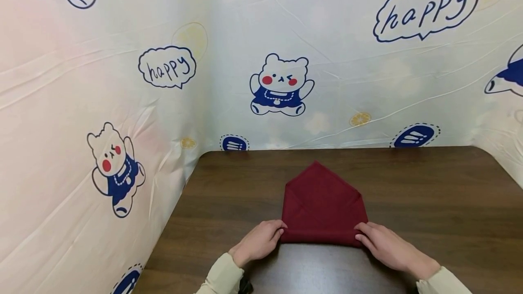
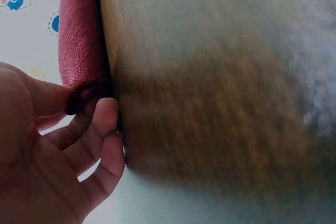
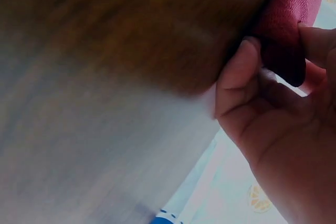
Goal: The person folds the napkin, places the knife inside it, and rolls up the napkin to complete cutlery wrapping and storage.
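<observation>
A dark red cloth (image 1: pixel 323 203) lies on the table, its far end folded to a point and its near edge rolled into a thick band. At the left end of that roll my left hand (image 1: pixel 261 238) pinches the cloth between thumb and fingers. My right hand (image 1: pixel 386 245) grips the opposite end in the same way. Seen from the left wrist, the rolled cloth (image 2: pixel 84 35) shows a dark hollow end beside the thumb. In the right wrist view the other end of the roll (image 3: pixel 289 19) sits between thumb and fingers.
The brown wooden table (image 1: pixel 429 189) reaches back to a pale curtain (image 1: pixel 347 12) printed with bears and the word "happy". The curtain also hangs along the left side. Light sleeves cover both forearms, and something dark shows by the left cuff.
</observation>
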{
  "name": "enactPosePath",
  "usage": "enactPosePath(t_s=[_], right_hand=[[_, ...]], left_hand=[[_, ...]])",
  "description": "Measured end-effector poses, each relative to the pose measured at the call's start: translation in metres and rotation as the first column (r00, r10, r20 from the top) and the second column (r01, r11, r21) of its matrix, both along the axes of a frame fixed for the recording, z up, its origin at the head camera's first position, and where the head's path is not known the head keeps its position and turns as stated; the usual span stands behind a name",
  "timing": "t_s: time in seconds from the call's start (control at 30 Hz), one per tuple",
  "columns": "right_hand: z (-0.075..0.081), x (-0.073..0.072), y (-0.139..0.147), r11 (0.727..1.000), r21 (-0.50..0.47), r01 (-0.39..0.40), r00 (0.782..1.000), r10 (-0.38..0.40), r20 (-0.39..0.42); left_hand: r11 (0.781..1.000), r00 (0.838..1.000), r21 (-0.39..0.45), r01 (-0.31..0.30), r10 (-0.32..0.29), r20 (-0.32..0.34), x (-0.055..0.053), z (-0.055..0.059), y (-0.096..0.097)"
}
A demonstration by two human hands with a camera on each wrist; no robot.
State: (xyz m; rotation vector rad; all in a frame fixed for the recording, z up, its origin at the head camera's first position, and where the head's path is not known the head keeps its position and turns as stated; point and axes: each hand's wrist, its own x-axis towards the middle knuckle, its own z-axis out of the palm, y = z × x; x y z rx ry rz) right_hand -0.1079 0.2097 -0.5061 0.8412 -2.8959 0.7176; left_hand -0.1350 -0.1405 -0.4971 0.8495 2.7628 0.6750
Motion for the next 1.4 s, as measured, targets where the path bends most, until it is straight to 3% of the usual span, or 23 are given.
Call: enactPosePath(t_s=[0.17,0.3,0.5,0.67,0.93,1.2,1.4], right_hand=[[0.003,-0.001,0.001,0.999,-0.026,-0.031,0.997,0.033,0.068],[0.003,-0.001,0.001,0.997,-0.060,-0.042,0.996,0.047,0.077],[0.002,0.002,0.000,1.000,-0.011,-0.013,1.000,0.013,0.024],[0.002,0.006,-0.001,0.999,0.036,0.033,0.999,-0.032,-0.034],[0.001,0.009,-0.003,0.989,0.102,0.107,0.993,-0.102,-0.057],[0.002,0.011,-0.007,0.975,0.162,0.153,0.979,-0.127,-0.160],[-0.001,0.008,-0.009,0.981,0.156,0.113,0.940,-0.055,-0.337]], left_hand=[[1.000,1.000,-0.002,-0.001,0.001,0.008,-0.001,0.000,0.000],[1.000,1.000,0.000,0.002,-0.002,0.009,-0.001,0.000,-0.001],[1.000,1.000,0.005,0.014,-0.014,0.002,0.000,0.001,-0.001],[1.000,0.999,0.025,0.018,-0.018,0.035,0.001,0.001,-0.002],[0.998,0.997,0.063,0.010,-0.015,0.070,-0.002,-0.001,-0.003],[0.994,0.990,0.097,-0.052,0.039,0.133,-0.003,-0.002,-0.003],[0.990,0.986,0.099,-0.100,0.085,0.146,-0.002,0.000,-0.002]])
